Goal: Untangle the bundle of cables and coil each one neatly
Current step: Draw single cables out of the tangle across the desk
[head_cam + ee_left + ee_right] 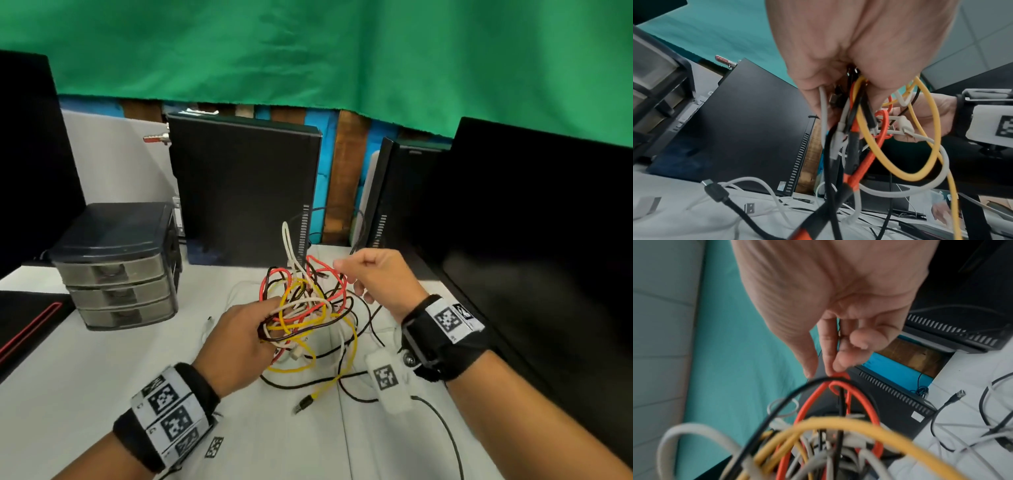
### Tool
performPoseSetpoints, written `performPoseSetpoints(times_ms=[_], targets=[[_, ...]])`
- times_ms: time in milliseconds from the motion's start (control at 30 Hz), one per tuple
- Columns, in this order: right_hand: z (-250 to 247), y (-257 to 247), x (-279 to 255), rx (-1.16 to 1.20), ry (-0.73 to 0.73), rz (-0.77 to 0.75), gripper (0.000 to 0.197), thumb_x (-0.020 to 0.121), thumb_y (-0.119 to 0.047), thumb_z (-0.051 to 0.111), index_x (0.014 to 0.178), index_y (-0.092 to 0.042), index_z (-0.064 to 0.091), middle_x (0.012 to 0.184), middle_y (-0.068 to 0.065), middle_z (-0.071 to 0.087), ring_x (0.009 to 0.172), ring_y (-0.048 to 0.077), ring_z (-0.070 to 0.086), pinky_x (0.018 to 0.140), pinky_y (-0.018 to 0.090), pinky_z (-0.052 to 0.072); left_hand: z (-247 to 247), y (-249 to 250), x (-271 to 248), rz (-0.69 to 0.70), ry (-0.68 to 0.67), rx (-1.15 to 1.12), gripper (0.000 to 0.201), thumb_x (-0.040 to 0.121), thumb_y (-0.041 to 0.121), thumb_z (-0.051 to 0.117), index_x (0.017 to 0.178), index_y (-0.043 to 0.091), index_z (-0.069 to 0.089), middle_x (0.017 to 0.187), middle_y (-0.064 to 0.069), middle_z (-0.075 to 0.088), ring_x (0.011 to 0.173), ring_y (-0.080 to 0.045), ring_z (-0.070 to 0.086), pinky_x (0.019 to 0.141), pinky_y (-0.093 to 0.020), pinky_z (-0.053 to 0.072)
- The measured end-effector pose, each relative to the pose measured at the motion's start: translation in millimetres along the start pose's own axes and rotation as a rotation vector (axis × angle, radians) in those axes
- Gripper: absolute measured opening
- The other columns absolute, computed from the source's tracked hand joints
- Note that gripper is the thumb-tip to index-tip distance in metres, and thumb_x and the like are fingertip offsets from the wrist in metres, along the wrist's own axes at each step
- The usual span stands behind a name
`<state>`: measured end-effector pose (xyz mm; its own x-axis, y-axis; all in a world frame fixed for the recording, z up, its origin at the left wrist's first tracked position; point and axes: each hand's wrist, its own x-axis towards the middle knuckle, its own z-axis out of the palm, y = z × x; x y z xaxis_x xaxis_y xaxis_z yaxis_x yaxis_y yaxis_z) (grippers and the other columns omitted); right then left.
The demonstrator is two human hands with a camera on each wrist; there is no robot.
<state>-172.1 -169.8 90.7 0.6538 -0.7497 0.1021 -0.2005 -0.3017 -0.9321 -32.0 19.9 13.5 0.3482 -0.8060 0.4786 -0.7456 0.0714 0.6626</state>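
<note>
I have my left hand (239, 337) lifted above the bench (85, 383) with its fingers (812, 81) curled round the tangled bundle of cables (305, 308), while my right hand (380, 277) pinches a thin black cable (840, 331) at the bundle's far side, beside a red loop (838, 386).

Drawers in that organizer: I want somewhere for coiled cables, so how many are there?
3, stacked in the organizer at the desk's left: top, middle, bottom.
</note>
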Motion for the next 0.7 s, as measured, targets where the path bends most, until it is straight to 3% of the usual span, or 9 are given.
performPoseSetpoints(times_ms=[67, 167, 267, 333, 500, 567, 633, 700], targets=[[3.7, -0.4, 0.5, 0.039, 0.095, 0.012, 0.022, 0.083, -0.023, 0.080, 0.081, -0.009, 0.063, 0.062, 0.001, 0.060, 0.046, 0.009, 0.050, 0.041, 0.022, 0.038, -0.6, 3.1, 1.0, 0.019, 0.056, -0.028, 0.037, 0.077, 0.014, 0.068, 0.112, 0.023, 0.073, 0.101, 0.015, 0.075, 0.095, -0.005, 0.069, 0.083, -0.030, 0.058], [6.2, -4.4, 0.9, -0.021, 0.094, -0.084, 0.025, 0.087, -0.021, 0.076, 0.068, -0.011, 0.062, 0.056, -0.004, 0.055, 0.045, 0.002, 0.047, 0.046, 0.016, 0.039, -3.9, 3.8, 4.5, 0.041, 0.098, 0.002, 0.036, 0.078, 0.013, 0.069, 0.113, 0.021, 0.074, 0.101, 0.012, 0.075, 0.095, -0.008, 0.069, 0.084, -0.031, 0.057], [-4.9, -16.0, 9.9, -0.159, 0.158, -0.228, 0.028, 0.091, -0.017, 0.071, 0.065, -0.007, 0.065, 0.061, 0.006, 0.058, 0.057, 0.012, 0.053, 0.057, 0.026, 0.046, -7.7, 5.0, 4.9, 0.063, 0.030, -0.046, 0.036, 0.081, 0.009, 0.073, 0.114, 0.023, 0.074, 0.106, 0.017, 0.074, 0.102, -0.003, 0.068, 0.088, -0.025, 0.055], [-26.2, -28.2, 25.4, -0.185, 0.288, -0.286, 0.031, 0.091, -0.019, 0.070, 0.063, -0.007, 0.063, 0.061, 0.010, 0.056, 0.056, 0.017, 0.050, 0.057, 0.028, 0.044, -11.1, 3.2, 5.1, 0.053, -0.024, -0.080, 0.034, 0.083, 0.005, 0.073, 0.112, 0.024, 0.074, 0.104, 0.018, 0.075, 0.099, 0.001, 0.068, 0.085, -0.019, 0.053], [-98.6, -59.6, 62.5, 0.082, 0.696, -0.248, 0.030, 0.090, -0.019, 0.067, 0.061, -0.020, 0.059, 0.058, -0.001, 0.054, 0.043, 0.004, 0.044, 0.043, 0.021, 0.033, -24.0, -7.9, 7.9, 0.033, -0.072, -0.031, 0.032, 0.084, 0.008, 0.074, 0.100, 0.036, 0.072, 0.088, 0.027, 0.070, 0.085, 0.007, 0.065, 0.077, -0.013, 0.049], [-109.3, -62.2, 66.2, 0.177, 0.614, -0.162, 0.027, 0.094, -0.027, 0.062, 0.069, -0.020, 0.061, 0.060, -0.003, 0.052, 0.039, 0.003, 0.044, 0.038, 0.019, 0.029, -26.5, -13.1, 9.3, 0.007, -0.047, -0.075, 0.036, 0.084, 0.002, 0.072, 0.090, 0.037, 0.070, 0.085, 0.019, 0.071, 0.080, 0.004, 0.063, 0.076, -0.022, 0.052], [-97.4, -57.0, 58.2, 0.258, 0.353, -0.042, 0.027, 0.098, -0.036, 0.057, 0.079, -0.018, 0.062, 0.060, -0.006, 0.052, 0.041, 0.003, 0.046, 0.039, 0.016, 0.028, -27.3, -12.7, 11.0, -0.014, -0.024, -0.147, 0.034, 0.084, -0.001, 0.072, 0.090, 0.033, 0.071, 0.085, 0.011, 0.072, 0.080, -0.004, 0.064, 0.078, -0.030, 0.055], [-71.7, -44.3, 42.6, 0.265, 0.126, 0.034, 0.026, 0.098, -0.038, 0.057, 0.085, -0.017, 0.066, 0.065, -0.005, 0.058, 0.047, 0.004, 0.049, 0.041, 0.016, 0.030, -26.0, -6.4, 11.0, -0.004, -0.019, -0.227, 0.039, 0.086, 0.003, 0.074, 0.093, 0.041, 0.072, 0.089, 0.015, 0.072, 0.086, -0.001, 0.066, 0.081, -0.021, 0.052]])
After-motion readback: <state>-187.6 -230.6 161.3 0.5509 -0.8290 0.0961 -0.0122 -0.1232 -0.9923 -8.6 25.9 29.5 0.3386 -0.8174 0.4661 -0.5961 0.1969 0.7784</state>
